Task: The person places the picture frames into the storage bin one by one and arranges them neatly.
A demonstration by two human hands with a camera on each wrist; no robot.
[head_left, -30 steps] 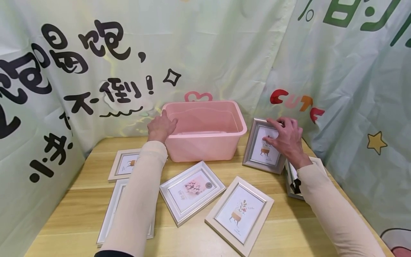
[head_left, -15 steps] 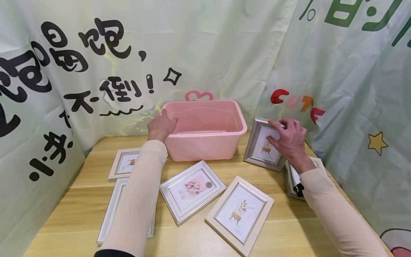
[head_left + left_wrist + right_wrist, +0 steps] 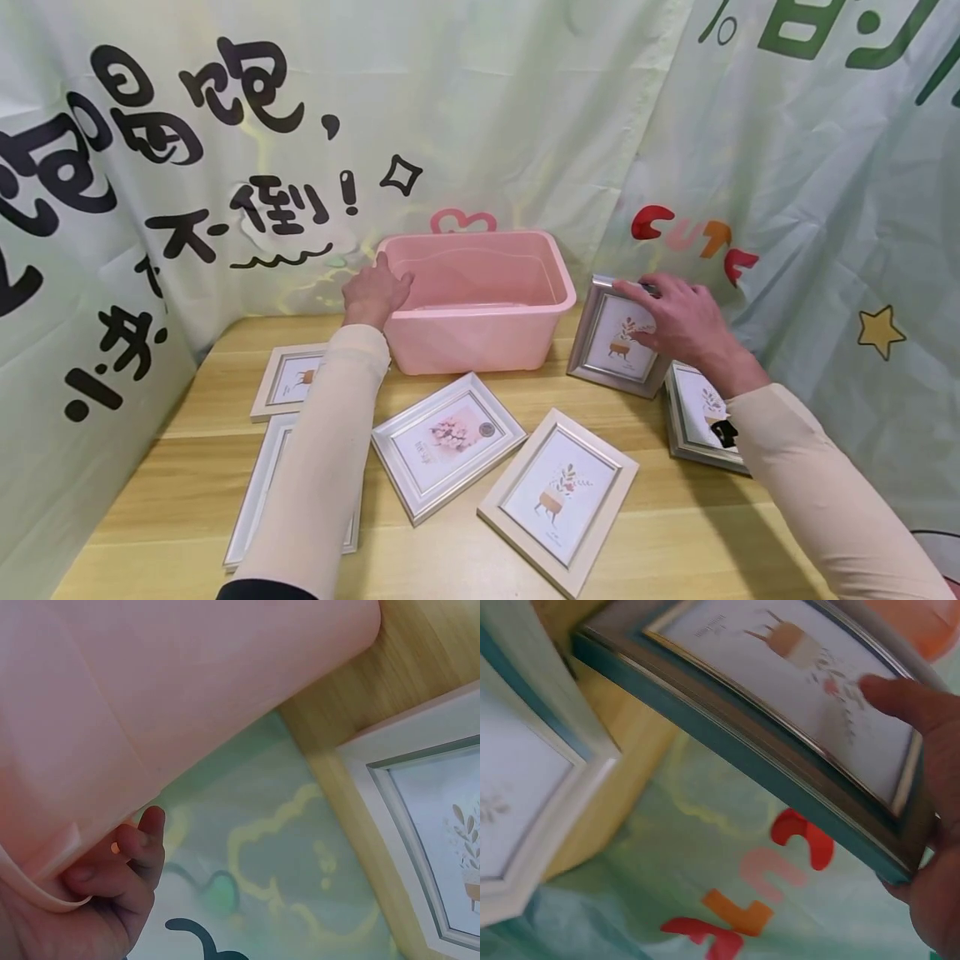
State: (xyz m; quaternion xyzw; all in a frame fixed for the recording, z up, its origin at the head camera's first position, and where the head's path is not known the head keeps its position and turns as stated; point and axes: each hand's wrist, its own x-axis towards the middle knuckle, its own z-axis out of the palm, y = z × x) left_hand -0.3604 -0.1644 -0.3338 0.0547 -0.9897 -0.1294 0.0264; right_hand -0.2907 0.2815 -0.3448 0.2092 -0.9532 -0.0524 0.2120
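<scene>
My left hand (image 3: 377, 293) grips the left rim of a pink plastic bin (image 3: 468, 343), its fingers curled under the lip in the left wrist view. The bin's inside, as far as it shows, holds nothing. At its right, a grey-brown picture frame (image 3: 582, 343) with a plant-pot print stands tilted on the table. My right hand (image 3: 693, 329) holds this frame by its upper right corner. The thumb (image 3: 900, 697) lies over the front and the fingers go behind, partly hidden.
Silver frames (image 3: 450, 492) and cream frames (image 3: 558, 500) lie flat nearer me. Two more, one a small cream frame (image 3: 270, 385), lie at left, partly under my sleeve. Stacked frames (image 3: 697, 450) sit by the right edge. A printed curtain (image 3: 510, 125) hangs behind the table.
My right forearm has swung out to the right and the hand has turned on the grey-brown frame, uncovering more of the stacked frames. That frame and my left hand stay nearly in place.
</scene>
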